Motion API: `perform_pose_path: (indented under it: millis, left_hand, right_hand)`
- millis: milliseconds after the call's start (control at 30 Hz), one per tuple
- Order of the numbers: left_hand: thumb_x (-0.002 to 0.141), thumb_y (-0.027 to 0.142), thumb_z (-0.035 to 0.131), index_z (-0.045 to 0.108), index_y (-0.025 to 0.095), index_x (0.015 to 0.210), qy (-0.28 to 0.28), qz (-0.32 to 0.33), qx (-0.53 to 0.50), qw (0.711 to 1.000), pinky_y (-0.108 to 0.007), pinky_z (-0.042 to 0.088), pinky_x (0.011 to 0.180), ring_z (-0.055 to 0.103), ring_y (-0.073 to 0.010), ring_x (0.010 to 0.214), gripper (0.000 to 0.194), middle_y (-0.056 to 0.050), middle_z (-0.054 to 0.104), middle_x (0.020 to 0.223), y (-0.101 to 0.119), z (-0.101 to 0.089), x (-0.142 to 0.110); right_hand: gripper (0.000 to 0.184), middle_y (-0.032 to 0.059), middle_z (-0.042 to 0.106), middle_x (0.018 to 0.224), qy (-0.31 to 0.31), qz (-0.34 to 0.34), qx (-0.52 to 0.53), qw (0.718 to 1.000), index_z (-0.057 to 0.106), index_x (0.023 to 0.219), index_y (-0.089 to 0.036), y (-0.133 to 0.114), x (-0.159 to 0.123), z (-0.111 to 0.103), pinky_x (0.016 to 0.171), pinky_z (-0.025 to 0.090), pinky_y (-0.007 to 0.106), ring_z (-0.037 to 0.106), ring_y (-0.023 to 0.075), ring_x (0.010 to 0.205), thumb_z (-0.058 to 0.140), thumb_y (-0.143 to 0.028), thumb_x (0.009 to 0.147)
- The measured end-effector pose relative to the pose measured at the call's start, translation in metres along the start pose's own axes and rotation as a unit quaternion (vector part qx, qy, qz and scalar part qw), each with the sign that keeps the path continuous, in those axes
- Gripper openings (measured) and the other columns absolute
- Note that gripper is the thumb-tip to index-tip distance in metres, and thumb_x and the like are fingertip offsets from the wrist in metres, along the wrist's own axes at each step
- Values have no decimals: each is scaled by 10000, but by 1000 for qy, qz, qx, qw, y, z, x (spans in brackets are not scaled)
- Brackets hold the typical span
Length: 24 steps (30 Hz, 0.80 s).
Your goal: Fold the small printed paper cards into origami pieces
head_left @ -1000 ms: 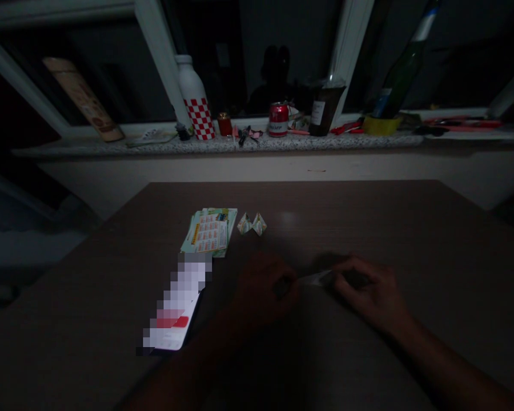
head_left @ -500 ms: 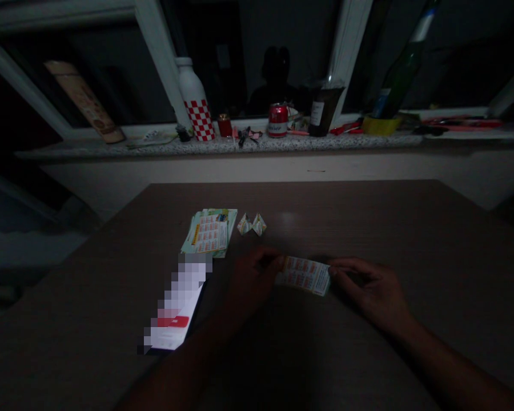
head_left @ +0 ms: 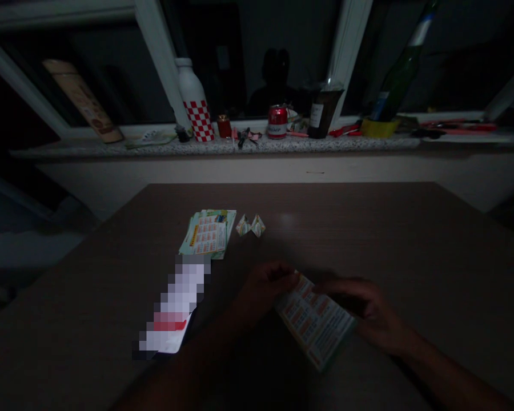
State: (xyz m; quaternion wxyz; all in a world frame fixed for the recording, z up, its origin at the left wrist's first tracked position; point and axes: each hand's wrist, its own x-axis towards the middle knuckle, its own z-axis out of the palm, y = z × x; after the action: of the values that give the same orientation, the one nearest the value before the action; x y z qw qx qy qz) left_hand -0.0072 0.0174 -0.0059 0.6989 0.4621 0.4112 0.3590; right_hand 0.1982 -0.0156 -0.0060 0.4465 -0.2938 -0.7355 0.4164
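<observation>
A printed paper card [head_left: 314, 322] with orange and white calendar grids is held just above the brown table [head_left: 411, 240], turned so its long side runs toward me. My left hand [head_left: 263, 288] pinches its far left corner. My right hand [head_left: 368, 311] grips its right edge with curled fingers. Beyond my hands lie a small stack of the same printed cards [head_left: 208, 233] and a folded paper piece [head_left: 251, 225] with two peaks.
A lit phone [head_left: 173, 314] lies on the table left of my left hand. The window sill [head_left: 223, 146] behind carries a red-checked white bottle [head_left: 193, 100], a red can [head_left: 277, 121], a dark jar [head_left: 321, 111], a green bottle [head_left: 396, 74] and small clutter.
The card, earlier folded thin and then held crosswise between my hands, is now opened larger, turned lengthwise and drawn closer to me. Both hands moved nearer.
</observation>
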Motion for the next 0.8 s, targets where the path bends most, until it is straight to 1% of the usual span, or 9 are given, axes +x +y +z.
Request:
perform_pose_path:
  millis: [133, 233, 300, 367, 500, 600, 700, 733, 800]
  left_hand:
    - [662, 359, 733, 629, 134, 730, -10, 16, 24, 1000, -222, 393, 575, 515, -96, 589, 257, 8, 594, 672, -5, 3, -1]
    - [695, 346, 715, 637, 130, 744, -10, 47, 60, 997, -223, 397, 597, 523, -105, 621, 235, -2, 601, 689, -4, 4, -4]
    - [710, 329, 705, 640, 131, 742, -11, 63, 80, 995, -226, 397, 603, 522, -108, 627, 211, -2, 597, 686, -4, 5, -6]
    - [710, 319, 703, 638, 133, 741, -17, 74, 75, 994, -228, 399, 610, 522, -110, 631, 199, 1, 593, 688, -3, 6, -8]
    - [741, 330, 672, 639, 144, 765, -25, 80, 59, 995, -218, 394, 602, 524, -104, 633, 190, 10, 590, 689, -2, 7, -10]
    - [731, 329, 696, 643, 147, 807, -27, 80, 71, 994, -229, 419, 625, 553, -117, 666, 204, -1, 614, 735, 0, 9, -12]
    - [730, 297, 709, 658, 140, 790, -15, 92, 114, 989, -236, 432, 647, 570, -127, 689, 175, -12, 627, 737, 1, 12, -14]
    - [743, 286, 698, 663, 138, 773, -9, 102, 125, 987, -232, 428, 643, 569, -128, 685, 154, -12, 625, 720, 1, 12, -15]
    - [754, 269, 687, 670, 137, 744, 3, 122, 136, 983, -226, 422, 636, 564, -127, 682, 133, -12, 622, 707, 1, 13, -15]
  right_hand:
    - [198, 74, 722, 866, -35, -18, 16, 999, 708, 953, -209, 1, 3, 3, 724, 546, 292, 682, 188, 823, 603, -351, 863]
    - [137, 66, 702, 817, -38, 7, 7, 999, 714, 855, -190, 4, 4, 4, 688, 531, 287, 671, 182, 792, 607, -275, 863]
    - [112, 60, 706, 793, -23, 25, -15, 999, 708, 795, -183, 4, 5, 4, 659, 528, 276, 670, 168, 744, 619, -224, 849]
    - [101, 46, 715, 754, 6, 32, -34, 999, 695, 752, -185, 3, 5, 5, 626, 528, 262, 669, 154, 689, 632, -192, 831]
    - [76, 18, 720, 681, 58, 20, -86, 994, 681, 723, -192, 0, 6, 6, 568, 526, 232, 666, 133, 604, 661, -182, 795]
    - [68, 6, 715, 643, 70, 8, -133, 989, 676, 709, -190, 0, 5, 5, 537, 517, 218, 657, 122, 556, 678, -188, 777]
    - [34, 7, 717, 657, 88, 5, -166, 982, 664, 746, -191, 1, 2, 6, 540, 523, 218, 664, 129, 567, 695, -199, 757]
    - [57, 7, 719, 673, 103, 12, -172, 980, 660, 781, -192, 2, 1, 7, 554, 531, 220, 669, 133, 584, 705, -203, 747]
    - [161, 10, 732, 722, 137, 35, -172, 975, 654, 876, -197, 2, 1, 7, 599, 550, 224, 685, 142, 632, 721, -213, 731]
